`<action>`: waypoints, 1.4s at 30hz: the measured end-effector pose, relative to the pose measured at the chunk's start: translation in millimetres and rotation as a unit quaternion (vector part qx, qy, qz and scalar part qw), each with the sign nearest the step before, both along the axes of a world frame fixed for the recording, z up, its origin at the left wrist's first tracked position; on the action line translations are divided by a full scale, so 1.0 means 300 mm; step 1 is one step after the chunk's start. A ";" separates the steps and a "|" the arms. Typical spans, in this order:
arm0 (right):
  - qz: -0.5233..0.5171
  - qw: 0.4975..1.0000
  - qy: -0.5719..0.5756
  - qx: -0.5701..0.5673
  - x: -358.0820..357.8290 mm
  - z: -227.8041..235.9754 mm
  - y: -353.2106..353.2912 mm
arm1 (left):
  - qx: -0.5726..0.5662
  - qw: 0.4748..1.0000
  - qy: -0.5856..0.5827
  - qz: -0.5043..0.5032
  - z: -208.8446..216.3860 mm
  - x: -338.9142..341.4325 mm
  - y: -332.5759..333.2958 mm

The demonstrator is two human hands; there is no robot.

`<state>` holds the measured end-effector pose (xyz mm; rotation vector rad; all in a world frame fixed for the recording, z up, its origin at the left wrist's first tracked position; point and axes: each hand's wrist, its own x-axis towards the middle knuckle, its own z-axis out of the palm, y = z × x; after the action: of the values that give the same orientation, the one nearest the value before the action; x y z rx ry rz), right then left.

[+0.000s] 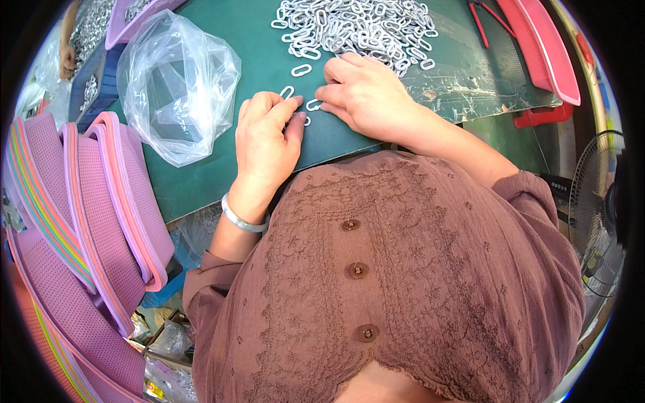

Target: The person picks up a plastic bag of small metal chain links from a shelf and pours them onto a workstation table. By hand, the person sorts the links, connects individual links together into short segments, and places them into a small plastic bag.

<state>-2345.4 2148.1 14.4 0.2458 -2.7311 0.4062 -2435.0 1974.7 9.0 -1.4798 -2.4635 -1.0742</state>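
My left hand (267,138), with a pale bangle (243,218) on its wrist, is closed at the fingertips. A silvery-white oval link (287,92) sticks out beyond its index finger, and part of another link (307,121) shows by the thumb. Facing it, my right hand (366,94) pinches one end of an oval link (313,105). The fingers hide how these links touch. A single loose oval link (301,70) lies just beyond the hands. Farther off, a heap of similar links (356,27) spreads on the green tabletop (222,20).
An open clear plastic bag (180,94) stands at left. Purple perforated baskets (111,201) are stacked beside the table. At right are a pink basket (547,54), red-handled pliers (480,23) and a fan (598,208). Another person's hand (67,60) shows at far left.
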 end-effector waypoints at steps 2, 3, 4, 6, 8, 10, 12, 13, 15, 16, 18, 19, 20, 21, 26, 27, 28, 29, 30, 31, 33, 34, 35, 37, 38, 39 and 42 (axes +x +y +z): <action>0.011 1.000 -0.004 0.006 -0.012 0.002 0.003 | -0.011 1.000 -0.006 -0.001 0.003 0.004 0.002; 0.015 1.000 -0.001 0.010 -0.018 0.000 0.004 | -0.011 1.000 -0.006 0.000 0.005 0.004 0.004; 0.018 1.000 0.002 0.015 -0.022 -0.005 0.003 | -0.010 1.000 -0.006 0.002 0.006 0.004 0.007; 0.020 1.000 0.004 0.017 -0.028 -0.010 0.003 | -0.008 1.000 -0.004 0.000 0.007 -0.001 0.010; 0.017 1.000 0.001 0.010 -0.031 -0.010 0.003 | -0.004 1.000 0.001 -0.007 0.007 -0.008 0.015; 0.014 1.000 -0.003 -0.001 -0.028 -0.006 0.003 | 0.000 1.000 -0.003 -0.010 0.001 -0.010 0.022; 0.011 1.000 -0.006 -0.007 -0.025 -0.005 0.003 | 0.003 1.000 -0.006 -0.007 -0.003 -0.009 0.026; 0.010 1.000 -0.006 -0.009 -0.023 -0.007 0.004 | 0.003 1.000 -0.007 -0.003 -0.005 -0.008 0.027; 0.006 1.000 -0.005 -0.014 -0.019 -0.007 0.005 | 0.001 1.000 -0.006 0.000 -0.005 -0.009 0.028; 0.004 1.000 -0.003 -0.018 -0.015 -0.005 0.006 | -0.002 1.000 -0.005 -0.002 -0.003 -0.009 0.027; -0.003 1.000 -0.002 -0.030 -0.001 0.004 0.013 | -0.003 1.000 -0.004 -0.002 -0.001 -0.009 0.024; -0.007 0.999 -0.003 -0.040 0.010 0.015 0.021 | -0.002 1.000 -0.004 -0.001 -0.002 -0.009 0.021; -0.011 0.999 -0.004 -0.049 0.024 0.027 0.029 | 0.000 1.000 -0.005 0.000 -0.003 -0.008 0.018; -0.018 0.998 -0.025 -0.051 0.043 0.041 0.035 | 0.001 1.000 -0.006 -0.001 -0.005 -0.008 0.017; 0.000 0.995 -0.094 -0.040 0.095 0.045 0.033 | 0.004 1.000 0.008 0.001 0.003 -0.001 0.011; 0.001 0.994 -0.101 -0.046 0.088 0.043 0.023 | 0.000 1.000 0.019 -0.003 0.005 0.001 0.008; 0.002 0.993 -0.107 -0.052 0.080 0.039 0.013 | -0.003 1.000 0.030 -0.006 0.007 0.002 0.005; 0.008 0.993 -0.098 -0.058 0.070 0.028 0.004 | -0.007 0.999 0.041 -0.009 0.008 0.004 0.001; 0.021 0.994 -0.085 -0.073 0.057 0.015 -0.006 | -0.015 0.999 0.036 -0.022 0.008 0.002 -0.005; 0.035 0.993 -0.071 -0.088 0.042 0.002 -0.014 | -0.023 0.999 0.032 -0.035 0.007 0.000 -0.011; 0.039 0.985 -0.080 -0.148 0.010 0.009 -0.014 | -0.050 0.997 0.046 -0.047 0.021 0.001 -0.022; 0.014 0.990 -0.059 -0.131 -0.010 0.012 -0.006 | -0.051 0.997 0.042 -0.046 0.021 -0.001 -0.028; -0.012 0.994 -0.042 -0.099 -0.034 0.019 0.005 | -0.051 0.997 0.038 -0.045 0.018 -0.004 -0.034; -0.068 0.997 -0.037 -0.018 -0.076 0.029 0.020 | -0.041 0.997 0.032 -0.055 0.014 -0.004 -0.038; -0.071 0.996 -0.054 0.003 -0.086 0.030 0.019 | -0.031 0.997 0.031 -0.067 0.012 0.000 -0.033; -0.072 0.994 -0.072 0.024 -0.096 0.031 0.018 | -0.020 0.996 0.030 -0.077 0.012 0.005 -0.027; -0.063 0.991 -0.106 0.055 -0.116 0.022 0.016 | -0.042 0.988 0.063 -0.134 0.009 0.020 -0.019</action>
<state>-2380.2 2152.9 21.1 0.0603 -2.9626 0.2607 -2428.8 1969.1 11.8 -1.8856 -2.2977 -0.8897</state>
